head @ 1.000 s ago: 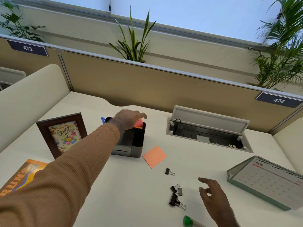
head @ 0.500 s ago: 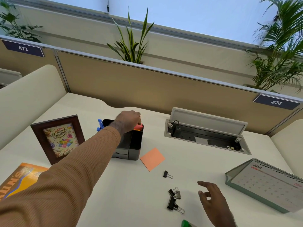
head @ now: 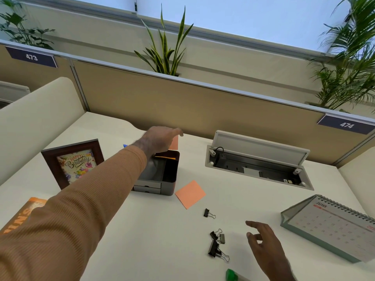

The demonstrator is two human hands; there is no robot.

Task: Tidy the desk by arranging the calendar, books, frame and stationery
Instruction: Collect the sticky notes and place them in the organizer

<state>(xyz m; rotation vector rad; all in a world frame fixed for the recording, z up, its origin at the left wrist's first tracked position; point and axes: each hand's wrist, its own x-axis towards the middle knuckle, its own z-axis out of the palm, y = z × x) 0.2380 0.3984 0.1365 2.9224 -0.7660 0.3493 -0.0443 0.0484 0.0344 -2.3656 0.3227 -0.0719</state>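
The white bench (head: 142, 230) is still messy. The calendar (head: 332, 226) lies tipped over on the right, a book (head: 22, 213) sits at the left edge, and the frame (head: 73, 162) stands up. An orange note (head: 190, 194) and black clips (head: 217, 243) lie loose near the grey organizer (head: 162, 175). The left hand (head: 159, 139) reaches over the organizer, maybe holding an orange note; I cannot tell. The right hand (head: 263, 246) hovers open, empty.

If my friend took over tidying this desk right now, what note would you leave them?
Left hand is above the grey organizer, with an orange sticky note at its fingers; grip unclear.
Right hand hovers open near the binder clips.
Frame stands upright at left.
Left to do: loose sticky note, clips, calendar lying at right, book at the left edge.
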